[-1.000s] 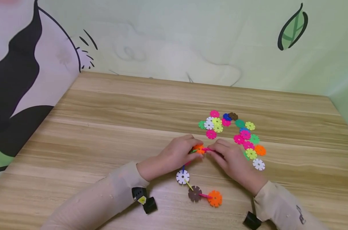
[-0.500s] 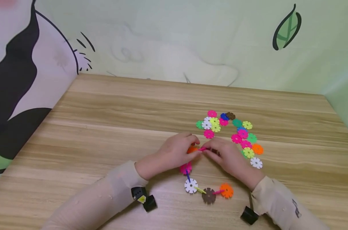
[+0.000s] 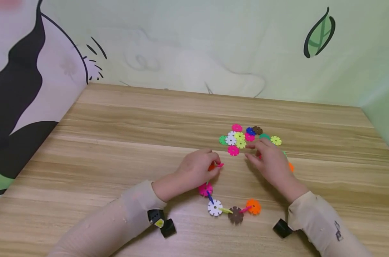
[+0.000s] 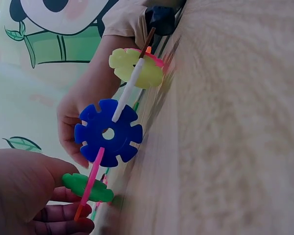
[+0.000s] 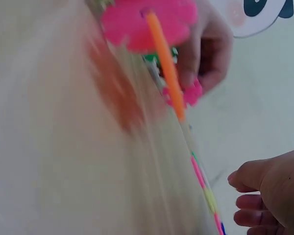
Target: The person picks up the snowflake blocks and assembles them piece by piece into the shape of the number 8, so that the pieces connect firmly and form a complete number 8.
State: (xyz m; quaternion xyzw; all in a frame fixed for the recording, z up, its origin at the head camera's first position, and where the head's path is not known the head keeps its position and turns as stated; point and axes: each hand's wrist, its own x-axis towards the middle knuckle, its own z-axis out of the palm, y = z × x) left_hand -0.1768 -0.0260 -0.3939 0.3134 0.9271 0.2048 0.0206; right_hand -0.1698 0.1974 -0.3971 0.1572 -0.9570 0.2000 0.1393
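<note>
Linking a disc chain [image 3: 213, 212], seemingly, we've got left hand [image 3: 194, 167] pinching one end, the rest at that hand's 5 o'clock, right hand [image 3: 273, 162] loosely parted, empty, loose discs [image 3: 240, 144] at its 10 o'clock, next move probably a pick from those, no containers visible.

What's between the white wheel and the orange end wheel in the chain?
In the head view, from white wheel to orange wheel: a yellow wheel, a brown wheel, then a pink wheel.

Left hand [image 3: 199, 167] in a pinch, right hand [image 3: 274, 162] relaxed, thumb and fingers parted
</note>
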